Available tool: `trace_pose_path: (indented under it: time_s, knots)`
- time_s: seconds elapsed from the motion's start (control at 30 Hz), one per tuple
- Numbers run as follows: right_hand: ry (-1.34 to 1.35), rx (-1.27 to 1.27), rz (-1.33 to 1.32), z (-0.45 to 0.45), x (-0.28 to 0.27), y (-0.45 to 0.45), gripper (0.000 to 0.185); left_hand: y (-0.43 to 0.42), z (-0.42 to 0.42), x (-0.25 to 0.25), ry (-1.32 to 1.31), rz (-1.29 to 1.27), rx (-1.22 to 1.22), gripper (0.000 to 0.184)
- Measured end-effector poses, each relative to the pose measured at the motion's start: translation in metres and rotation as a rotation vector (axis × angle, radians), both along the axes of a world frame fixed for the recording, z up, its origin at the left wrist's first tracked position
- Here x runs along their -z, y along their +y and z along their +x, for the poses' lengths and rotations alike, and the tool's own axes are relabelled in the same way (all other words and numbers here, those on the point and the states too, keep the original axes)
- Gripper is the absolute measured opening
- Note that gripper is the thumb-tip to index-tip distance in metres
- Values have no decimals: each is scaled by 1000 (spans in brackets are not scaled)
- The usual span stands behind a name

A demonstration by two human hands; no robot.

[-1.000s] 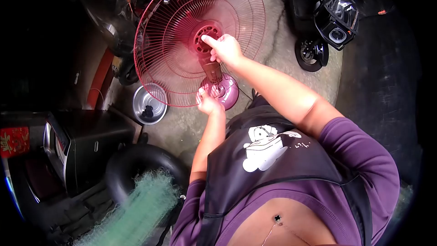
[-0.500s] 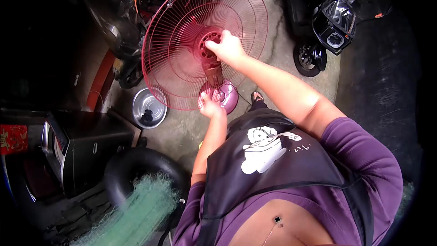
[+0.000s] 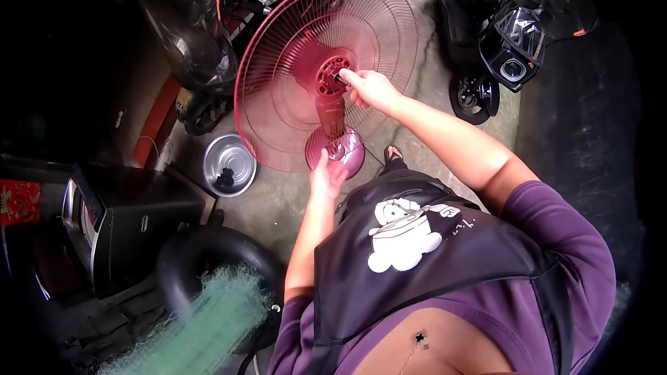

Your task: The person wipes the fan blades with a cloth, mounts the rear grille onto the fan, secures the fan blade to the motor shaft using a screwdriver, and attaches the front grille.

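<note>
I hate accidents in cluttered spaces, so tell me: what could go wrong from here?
The red fan might tip if the right hand pushes hard at its hub, above the purple base. If it toppled, it could strike the sandalled foot nearby. Its wide wire grille might also knock the metal basin on the floor.

Cracked grey concrete floor [image 3: 429, 48]

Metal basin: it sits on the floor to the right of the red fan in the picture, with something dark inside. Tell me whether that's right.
One slip: the metal basin is to the left of the red fan, as the head view shows. It does sit on the floor, with something dark inside.
</note>
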State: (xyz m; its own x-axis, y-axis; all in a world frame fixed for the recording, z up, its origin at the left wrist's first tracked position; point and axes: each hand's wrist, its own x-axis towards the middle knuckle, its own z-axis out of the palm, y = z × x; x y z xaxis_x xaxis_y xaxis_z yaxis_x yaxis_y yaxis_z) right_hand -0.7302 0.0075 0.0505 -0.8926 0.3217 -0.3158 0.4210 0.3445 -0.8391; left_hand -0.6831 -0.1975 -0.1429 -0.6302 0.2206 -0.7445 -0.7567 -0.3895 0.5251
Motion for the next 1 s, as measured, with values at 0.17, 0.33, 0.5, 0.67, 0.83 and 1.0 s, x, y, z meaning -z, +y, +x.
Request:
trace_pose_path:
  time_s: [0.17, 0.33, 0.5, 0.67, 0.83, 1.0]
  knots:
    - [-60, 43, -341, -12, 8, 29, 51, 1, 6, -101, -129, 720, 426, 70]
    - [243, -67, -124, 24, 14, 43, 36, 45, -40, -142, 85, 697, 187, 74]
    - [562, 47, -88, 48, 6, 93, 16, 89, -70, -145, 45, 671, 66, 71]
    - [523, -16, -5, 38, -2, 183, 14, 120, -76, -155, 45, 375, -54, 62]
    - [618, -202, 315, 11, -7, 262, 14, 141, -79, -179, -25, -49, -129, 69]
    - [694, -369, 293, -24, 5, 321, 11, 153, -79, -181, 20, -462, -85, 67]
